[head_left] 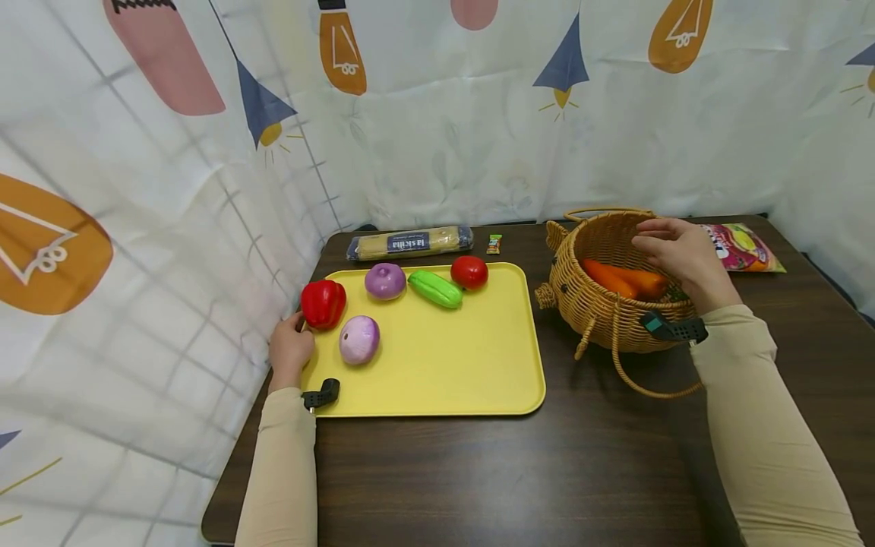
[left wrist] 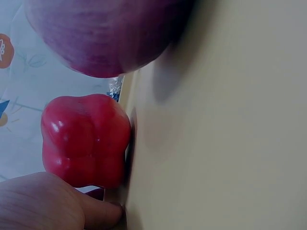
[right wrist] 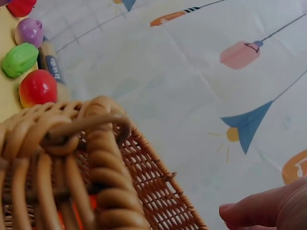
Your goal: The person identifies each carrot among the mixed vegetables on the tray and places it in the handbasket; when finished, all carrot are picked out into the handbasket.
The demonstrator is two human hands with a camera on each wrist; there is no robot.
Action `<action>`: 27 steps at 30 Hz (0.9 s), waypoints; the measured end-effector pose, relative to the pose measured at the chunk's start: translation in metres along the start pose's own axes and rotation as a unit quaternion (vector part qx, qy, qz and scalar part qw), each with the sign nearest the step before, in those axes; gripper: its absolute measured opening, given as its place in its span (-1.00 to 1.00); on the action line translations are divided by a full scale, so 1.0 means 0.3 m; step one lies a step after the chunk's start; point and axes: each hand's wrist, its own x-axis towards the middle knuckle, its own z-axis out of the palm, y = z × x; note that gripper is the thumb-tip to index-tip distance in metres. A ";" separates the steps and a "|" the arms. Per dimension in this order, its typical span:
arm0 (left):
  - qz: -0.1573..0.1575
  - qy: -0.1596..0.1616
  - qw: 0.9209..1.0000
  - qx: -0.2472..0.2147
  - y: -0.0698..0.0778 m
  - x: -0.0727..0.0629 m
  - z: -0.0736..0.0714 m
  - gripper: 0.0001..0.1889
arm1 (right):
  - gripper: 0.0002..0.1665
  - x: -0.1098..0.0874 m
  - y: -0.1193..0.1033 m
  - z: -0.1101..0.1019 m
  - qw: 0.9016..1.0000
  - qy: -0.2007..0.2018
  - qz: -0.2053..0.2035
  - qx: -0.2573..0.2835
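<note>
My left hand (head_left: 290,351) grips the left rim of a yellow tray (head_left: 451,380); in the left wrist view its thumb lies on the rim, fingers mostly hidden. Right beside it is a red bell pepper (head_left: 323,304), with a purple eggplant-like round vegetable (head_left: 359,339) nearby. Over the far right rim of a wicker basket (head_left: 581,292), my right hand (head_left: 687,254) hovers with loosely bent fingers and nothing visible in them. Orange carrots (head_left: 625,279) lie inside the basket. The right wrist view shows the basket's twisted rim (right wrist: 112,177) close up.
A purple onion (head_left: 385,281), a green vegetable (head_left: 435,289) and a tomato (head_left: 469,272) lie along the tray's back. Behind are a pasta pack (head_left: 410,242) and a small green packet (head_left: 494,244). A pink snack bag (head_left: 743,248) lies right of the basket, whose handle loop (head_left: 652,393) hangs forward.
</note>
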 end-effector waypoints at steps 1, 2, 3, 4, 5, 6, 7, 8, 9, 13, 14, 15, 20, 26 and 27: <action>0.001 0.002 1.000 0.000 0.000 -0.001 0.000 -0.47 | -0.23 -0.005 -0.002 0.001 1.000 0.000 -0.005 0.005; 0.001 0.003 1.000 -0.001 0.000 -0.002 0.001 -0.47 | -0.24 -0.010 -0.005 0.001 1.000 0.002 -0.010 0.013; 0.001 0.004 1.000 -0.002 -0.001 -0.002 0.002 -0.46 | -0.27 -0.017 -0.009 0.003 1.000 0.006 -0.015 0.025; 0.001 0.005 1.000 -0.003 -0.001 -0.001 0.003 -0.46 | -0.30 -0.023 -0.012 0.005 0.999 0.010 -0.021 0.038; 0.000 0.006 1.000 -0.003 -0.002 -0.001 0.003 -0.46 | -0.35 -0.029 -0.015 0.008 0.998 0.016 -0.027 0.053; -0.001 0.005 1.000 -0.002 -0.002 0.000 0.003 -0.46 | -0.40 -0.034 -0.018 0.011 0.997 0.026 -0.032 0.071; -0.001 0.005 1.000 -0.002 -0.003 0.001 0.004 -0.46 | -0.46 -0.041 -0.022 0.015 0.994 0.037 -0.036 0.093; -0.003 0.003 1.000 -0.002 -0.004 0.001 0.004 -0.46 | -0.51 -0.047 -0.025 0.019 0.991 0.048 -0.040 0.117; -0.004 0.001 1.000 -0.001 -0.004 0.002 0.004 -0.46 | -0.56 -0.052 -0.028 0.024 0.987 0.057 -0.044 0.145; -0.012 -0.010 1.000 -0.003 -0.003 0.004 0.002 -0.45 | -0.63 -0.075 -0.047 0.046 0.967 0.075 -0.069 0.234; -0.014 -0.011 1.000 -0.004 -0.002 0.004 0.001 -0.45 | -0.62 -0.080 -0.054 0.053 0.963 0.073 -0.078 0.249; -0.014 -0.011 1.000 -0.003 -0.002 0.005 0.000 -0.45 | -0.62 -0.086 -0.062 0.060 0.959 0.071 -0.086 0.261; -0.019 -0.009 1.000 -0.015 0.003 0.002 -0.005 -0.43 | -0.57 -0.113 -0.105 0.088 0.954 0.060 -0.121 0.268; -0.017 -0.003 1.000 -0.019 0.024 -0.012 -0.029 -0.38 | -0.57 -0.126 -0.146 0.081 0.944 0.061 -0.149 0.288; -0.014 -0.003 1.000 -0.010 0.042 -0.019 -0.038 -0.37 | -0.58 -0.124 -0.151 0.077 0.945 0.065 -0.152 0.282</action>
